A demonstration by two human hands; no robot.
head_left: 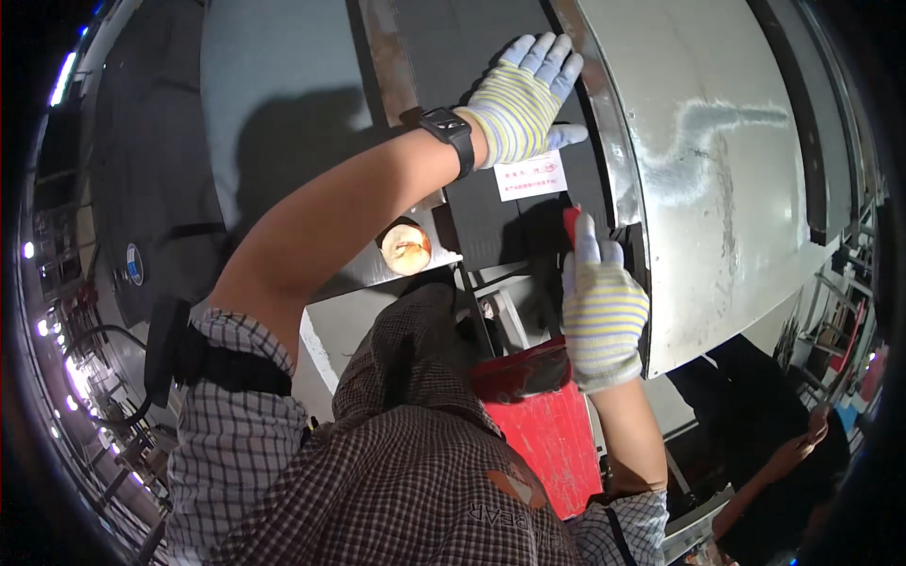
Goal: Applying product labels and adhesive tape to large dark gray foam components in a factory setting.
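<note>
My left hand point(530, 99), in a striped glove with pale blue fingertips, lies flat on a dark panel point(472, 226), fingers spread. Just below its palm is a white label point(530, 181) with red print. Nearer to me, my right hand point(606, 316), in a matching glove, is closed round a small red thing point(572, 224) that sticks out past its fingers. Most of that thing is hidden, so its kind cannot be told. Its end is close to the label's lower right corner, by the panel's right edge.
A pale metal sheet point(727, 245) borders the panel on the right. Left of the label, a round cream-and-brown thing point(407, 249) sits on a metal ledge. Below stands a red bin point(547, 434). Another person's arm point(779, 462) shows at the lower right.
</note>
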